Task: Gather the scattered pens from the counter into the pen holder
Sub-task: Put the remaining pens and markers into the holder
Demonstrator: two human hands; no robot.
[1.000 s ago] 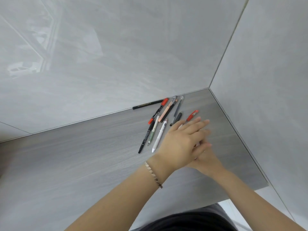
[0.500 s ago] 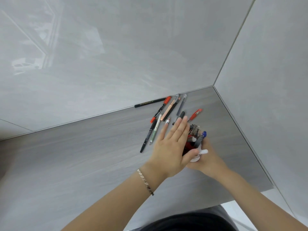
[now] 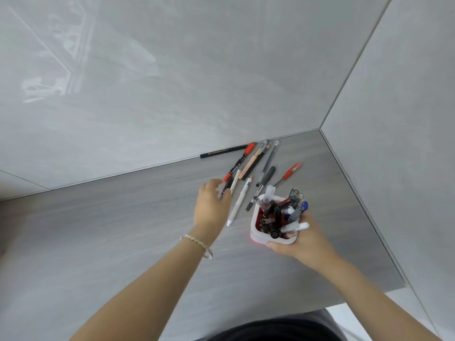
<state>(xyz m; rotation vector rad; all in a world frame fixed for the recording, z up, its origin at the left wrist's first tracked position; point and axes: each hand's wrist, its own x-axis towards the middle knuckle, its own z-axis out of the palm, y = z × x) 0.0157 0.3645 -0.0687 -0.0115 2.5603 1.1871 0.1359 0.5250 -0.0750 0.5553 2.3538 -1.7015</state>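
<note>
Several pens lie scattered on the grey counter (image 3: 123,242) near the back wall, among them a white pen (image 3: 240,200), a peach pen (image 3: 251,163), a red pen (image 3: 291,171) and a dark grey pen (image 3: 265,178). A black pencil (image 3: 224,151) rests along the wall. My left hand (image 3: 211,210) curls over a black pen (image 3: 227,184), whose tip shows between thumb and fingers. My right hand (image 3: 298,244) grips a white pen holder (image 3: 256,233) with a red inside. The holder stands on the counter, packed with several pens.
Glossy grey walls meet in a corner behind and to the right of the pens. The counter's front edge runs just below my right forearm, with pale floor beyond it at the bottom right.
My left hand has slid left off the pen holder, uncovering it, and has closed over the black pen. My right hand has stayed on the holder.
</note>
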